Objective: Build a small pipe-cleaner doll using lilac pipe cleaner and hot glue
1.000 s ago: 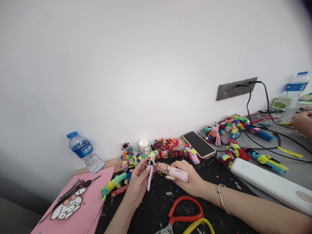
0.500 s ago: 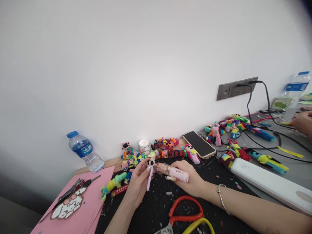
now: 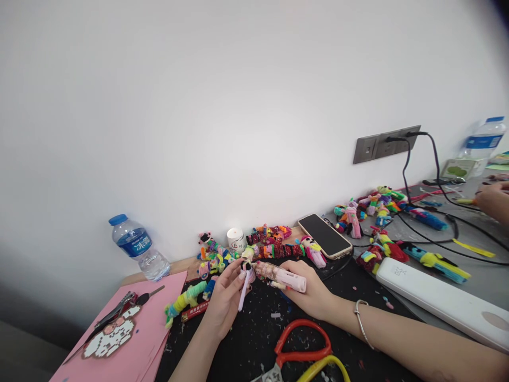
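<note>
Hands meet at table centre. Left hand [image 3: 222, 302] pinches small pipe-cleaner figure [image 3: 245, 273] upright, fingers closed round it, lilac stem hanging free below. Right hand [image 3: 312, 294] wrapped shut around pink glue pen [image 3: 280, 276], tip aimed at 9 o'clock, touching figure head, likely so figure stays steady for tip. Scissors [image 3: 304, 353] at 6 o'clock, near wrists. Figure pile [image 3: 254, 246] at 12, phone [image 3: 325, 236] at 2, bottle [image 3: 137, 246] at 10. Pink sheet [image 3: 159, 323] at 8. Open room on black mat [image 3: 246, 345] between forearms only.

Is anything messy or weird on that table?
Yes. Tiny snipped scraps are scattered all over the black mat, around the red scissors. Nothing looks broken or spilled.
</note>
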A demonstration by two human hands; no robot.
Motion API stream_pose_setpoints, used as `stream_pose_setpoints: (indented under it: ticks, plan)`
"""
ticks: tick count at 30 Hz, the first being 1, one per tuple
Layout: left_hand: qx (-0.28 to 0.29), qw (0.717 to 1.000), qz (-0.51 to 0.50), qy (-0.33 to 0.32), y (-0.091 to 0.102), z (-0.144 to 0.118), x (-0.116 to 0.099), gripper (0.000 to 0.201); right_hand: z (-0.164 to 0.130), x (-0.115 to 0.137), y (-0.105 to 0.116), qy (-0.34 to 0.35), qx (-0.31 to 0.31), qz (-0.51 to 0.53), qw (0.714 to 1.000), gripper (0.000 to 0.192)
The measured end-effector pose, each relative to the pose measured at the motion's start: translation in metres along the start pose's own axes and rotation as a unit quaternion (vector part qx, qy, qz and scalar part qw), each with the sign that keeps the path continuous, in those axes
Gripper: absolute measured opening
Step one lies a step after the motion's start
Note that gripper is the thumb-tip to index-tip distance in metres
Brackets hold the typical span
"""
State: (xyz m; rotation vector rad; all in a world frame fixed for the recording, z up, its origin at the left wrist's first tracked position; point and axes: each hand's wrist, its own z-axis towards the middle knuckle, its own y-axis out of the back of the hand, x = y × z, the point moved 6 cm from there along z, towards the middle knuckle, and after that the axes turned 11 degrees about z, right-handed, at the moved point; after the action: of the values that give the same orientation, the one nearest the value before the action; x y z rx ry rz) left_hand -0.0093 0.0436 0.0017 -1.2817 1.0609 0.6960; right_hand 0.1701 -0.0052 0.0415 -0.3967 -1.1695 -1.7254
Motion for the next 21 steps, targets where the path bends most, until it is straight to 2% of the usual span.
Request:
stream_pose_setpoints:
  ticks: [7, 12, 17, 21]
  plan:
    - [0.004, 1.000, -0.008, 0.005, -0.003, -0.001, 0.000, 0.035, 0.001, -0.004, 0.002, -0.009, -0.018, 0.004, 1.000, 0.007]
    - [-0.052, 0.998, 0.006, -0.034, 0.002, 0.000, -0.008, 0.039, 0.001, -0.008, 0.000, -0.020, -0.004, -0.061, 0.998, 0.021]
    - [-0.148, 0.973, 0.139, -0.114, 0.014, -0.002, -0.019, 0.040, 0.000, -0.008, -0.006, -0.029, 0.030, -0.134, 0.990, 0.037]
    - [-0.148, 0.952, 0.226, -0.142, 0.009, -0.004, -0.022, 0.036, -0.001, -0.006, -0.010, -0.019, 0.049, -0.172, 0.984, 0.041]
